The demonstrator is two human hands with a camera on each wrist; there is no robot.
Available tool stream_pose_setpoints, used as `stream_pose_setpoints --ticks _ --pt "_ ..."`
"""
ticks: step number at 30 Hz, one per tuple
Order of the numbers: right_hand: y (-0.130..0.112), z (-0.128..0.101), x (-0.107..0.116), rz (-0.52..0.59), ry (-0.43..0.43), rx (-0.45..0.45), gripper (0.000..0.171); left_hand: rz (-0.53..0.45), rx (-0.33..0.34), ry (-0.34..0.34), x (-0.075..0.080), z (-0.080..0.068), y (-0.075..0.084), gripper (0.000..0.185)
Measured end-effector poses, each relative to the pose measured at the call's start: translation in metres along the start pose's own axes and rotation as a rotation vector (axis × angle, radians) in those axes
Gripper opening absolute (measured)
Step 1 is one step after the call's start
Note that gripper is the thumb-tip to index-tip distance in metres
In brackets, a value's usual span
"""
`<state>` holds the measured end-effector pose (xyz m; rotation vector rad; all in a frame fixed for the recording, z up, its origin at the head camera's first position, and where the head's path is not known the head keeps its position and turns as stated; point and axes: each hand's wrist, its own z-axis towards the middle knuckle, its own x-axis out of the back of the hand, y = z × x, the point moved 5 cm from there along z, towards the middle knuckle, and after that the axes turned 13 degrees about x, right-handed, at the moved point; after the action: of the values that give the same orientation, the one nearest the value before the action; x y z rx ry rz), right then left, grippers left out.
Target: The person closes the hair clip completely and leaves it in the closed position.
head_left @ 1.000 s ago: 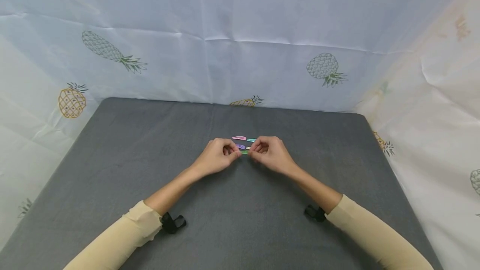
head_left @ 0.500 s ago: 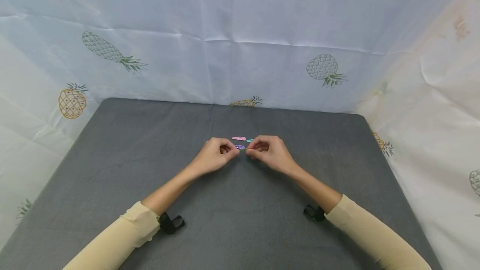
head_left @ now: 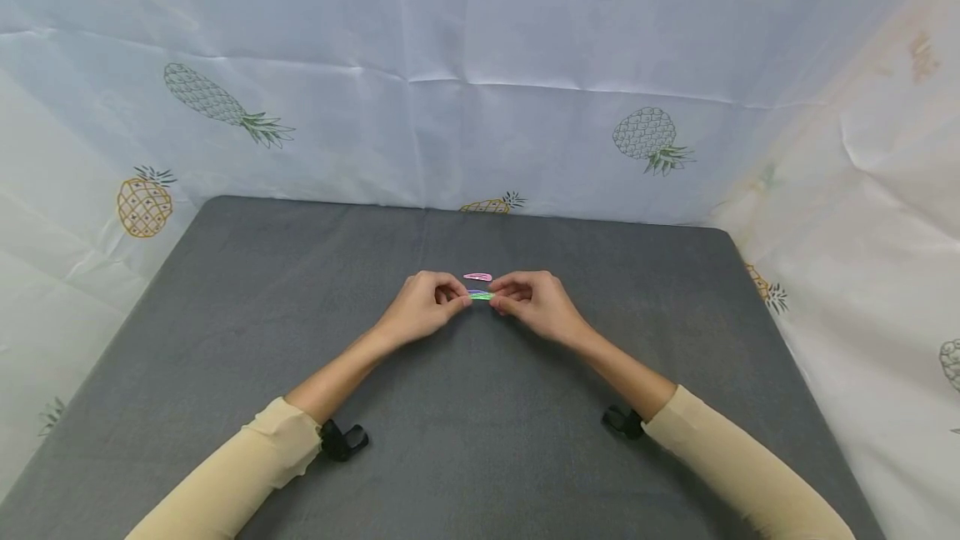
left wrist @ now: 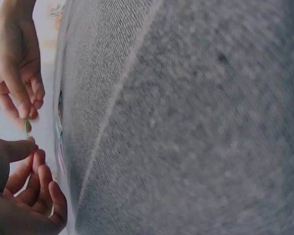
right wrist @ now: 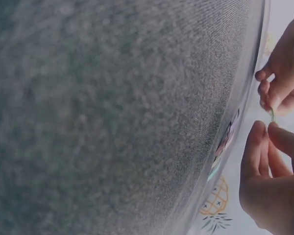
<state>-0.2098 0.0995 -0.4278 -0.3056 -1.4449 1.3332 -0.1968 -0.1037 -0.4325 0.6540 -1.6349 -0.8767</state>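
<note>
Green hair clip [head_left: 482,296] pinched between both hands.

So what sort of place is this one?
Probably a makeshift recording booth, not a home: a grey table walled in by a pineapple-print cloth, bearing only small hair clips that both hands work on.

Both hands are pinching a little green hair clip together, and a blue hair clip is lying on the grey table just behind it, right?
Nearly. The left hand and right hand do pinch the small green snap hair clip between them, but the clip lying alone on the grey felt table just behind it is pink, not blue. The head view shows this.
</note>
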Motion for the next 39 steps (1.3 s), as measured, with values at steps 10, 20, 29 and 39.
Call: stream_pose_setpoints --ticks 10,20,29,39 --pt "0.002 0.005 -0.004 -0.01 0.009 0.007 0.028 -0.003 -0.008 -0.004 0.002 0.001 -0.001 0.01" --pt "0.003 0.006 -0.006 -0.023 0.026 0.018 0.019 -0.014 0.017 -0.019 0.005 0.003 -0.008 0.013" --pt "0.002 0.007 -0.011 -0.009 -0.018 0.0 0.022 -0.123 0.103 -0.045 0.007 0.004 -0.009 0.017" --pt "0.001 0.007 -0.013 0.039 -0.001 -0.014 0.023 -0.157 0.174 -0.046 0.007 0.004 -0.012 0.021"
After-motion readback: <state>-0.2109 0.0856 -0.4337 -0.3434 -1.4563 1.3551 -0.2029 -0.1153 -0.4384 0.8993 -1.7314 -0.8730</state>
